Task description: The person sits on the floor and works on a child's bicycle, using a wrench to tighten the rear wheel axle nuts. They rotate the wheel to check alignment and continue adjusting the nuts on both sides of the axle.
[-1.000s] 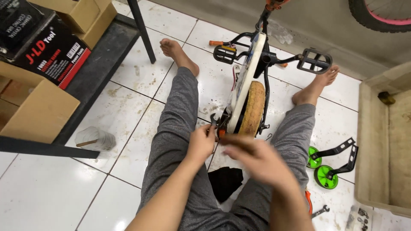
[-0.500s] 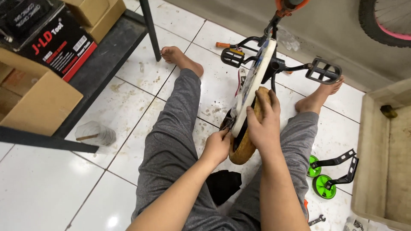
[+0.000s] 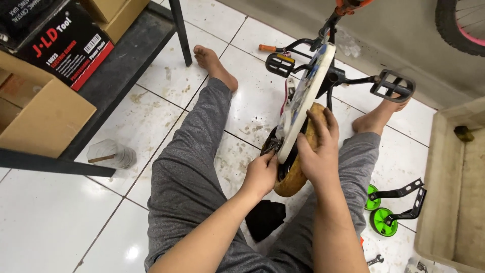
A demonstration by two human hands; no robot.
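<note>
A black cloth [image 3: 265,218] lay on the tiled floor [image 3: 45,222] between the legs. Just beyond, the left hand [image 3: 261,174] pinched closed at the axle beside the tan rear tyre [image 3: 298,172], while the right hand [image 3: 318,151] wrapped its grip over that tyre. Green training wheels [image 3: 384,215] lay right; a black pedal [image 3: 393,86] stood farther off.
</note>
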